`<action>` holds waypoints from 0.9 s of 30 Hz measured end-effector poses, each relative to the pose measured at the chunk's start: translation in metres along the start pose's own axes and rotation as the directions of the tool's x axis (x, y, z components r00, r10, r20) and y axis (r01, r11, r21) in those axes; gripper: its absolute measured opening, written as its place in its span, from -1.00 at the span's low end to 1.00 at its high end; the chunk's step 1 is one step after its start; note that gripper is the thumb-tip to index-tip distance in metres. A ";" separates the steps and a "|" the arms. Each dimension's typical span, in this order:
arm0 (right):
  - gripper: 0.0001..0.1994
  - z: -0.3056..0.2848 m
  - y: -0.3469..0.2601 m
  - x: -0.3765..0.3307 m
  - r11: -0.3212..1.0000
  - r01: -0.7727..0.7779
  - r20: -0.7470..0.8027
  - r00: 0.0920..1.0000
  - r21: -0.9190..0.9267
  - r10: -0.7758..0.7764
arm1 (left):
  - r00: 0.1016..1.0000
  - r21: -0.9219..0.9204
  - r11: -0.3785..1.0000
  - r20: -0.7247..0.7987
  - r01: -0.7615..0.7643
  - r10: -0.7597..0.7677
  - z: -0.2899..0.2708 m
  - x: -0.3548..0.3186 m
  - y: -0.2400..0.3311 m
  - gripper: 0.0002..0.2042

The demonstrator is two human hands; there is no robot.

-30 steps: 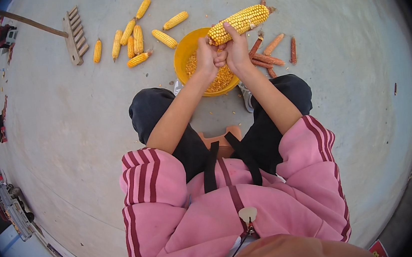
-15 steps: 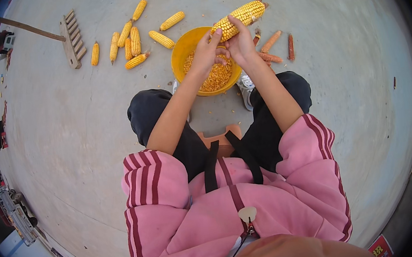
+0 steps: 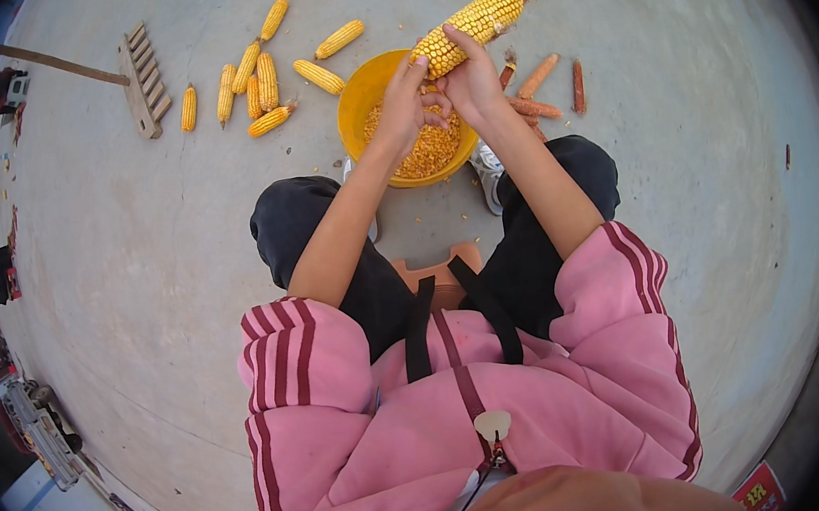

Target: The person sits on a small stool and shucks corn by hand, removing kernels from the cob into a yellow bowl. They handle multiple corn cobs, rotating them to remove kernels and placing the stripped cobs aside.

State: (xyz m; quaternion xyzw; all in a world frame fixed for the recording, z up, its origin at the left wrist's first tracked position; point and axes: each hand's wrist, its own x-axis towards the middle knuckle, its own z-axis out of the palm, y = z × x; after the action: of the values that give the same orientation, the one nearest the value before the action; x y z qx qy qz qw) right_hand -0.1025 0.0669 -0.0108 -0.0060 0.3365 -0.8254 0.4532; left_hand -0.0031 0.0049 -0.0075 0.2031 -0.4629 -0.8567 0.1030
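An ear of corn [image 3: 475, 27], full of yellow kernels, is held slantwise above the yellow bucket [image 3: 353, 97], its stalk end pointing to the far right. My right hand [image 3: 474, 87] is closed round its lower part, the thumb lying along the kernels. At the near tip, my left hand [image 3: 402, 109] presses with thumb and fingers, the other fingers curled. Loose corn kernels [image 3: 431, 151] cover the bottom of the bucket, partly hidden by my hands and wrists. The bucket stands on the ground between my feet.
Several whole corn ears [image 3: 268, 81] lie to the left of the bucket. Stripped reddish cobs [image 3: 537, 75] lie to its right. A wooden rake [image 3: 142, 82] rests farther left, its long handle reaching away. Stray kernels dot the concrete ground [image 3: 171, 261].
The corn ear and both hands have shifted very slightly away and to the left. Their grip looks much the same.
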 end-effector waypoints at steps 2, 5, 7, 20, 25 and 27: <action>-0.83 0.004 0.002 -0.001 0.999 0.038 -0.008 0.999 -0.027 -0.038 | 0.998 -0.095 0.994 0.044 0.046 -0.042 -0.006 0.002 0.002 -0.63; -0.71 0.008 0.004 -0.002 0.985 0.085 -0.050 0.994 -0.150 -0.094 | 0.991 -0.136 0.983 0.067 0.126 -0.118 -0.004 0.004 0.008 -0.63; -0.76 0.003 0.000 -0.003 0.994 0.027 0.000 1.000 -0.102 -0.027 | 0.982 -0.140 0.974 0.077 0.181 -0.171 -0.006 0.004 0.010 -0.65; -0.63 0.010 0.008 -0.011 0.954 0.142 -0.003 0.989 -0.262 -0.148 | 0.977 0.035 0.977 0.032 0.209 -0.210 0.002 -0.003 0.027 -0.69; -0.64 0.007 0.011 -0.008 0.955 0.156 -0.005 0.987 -0.253 -0.163 | 0.972 0.030 0.972 0.029 0.233 -0.234 -0.003 0.000 0.020 -0.69; -0.65 0.007 0.011 -0.008 0.952 0.148 -0.005 0.988 -0.269 -0.155 | 0.970 0.027 0.971 0.037 0.238 -0.239 -0.006 0.001 0.019 -0.70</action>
State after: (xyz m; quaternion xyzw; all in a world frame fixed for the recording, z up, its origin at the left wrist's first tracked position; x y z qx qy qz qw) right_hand -0.0870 0.0651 -0.0095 -0.0821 0.4495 -0.8048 0.3789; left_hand -0.0018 -0.0106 0.0049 0.2410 -0.4467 -0.8615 -0.0121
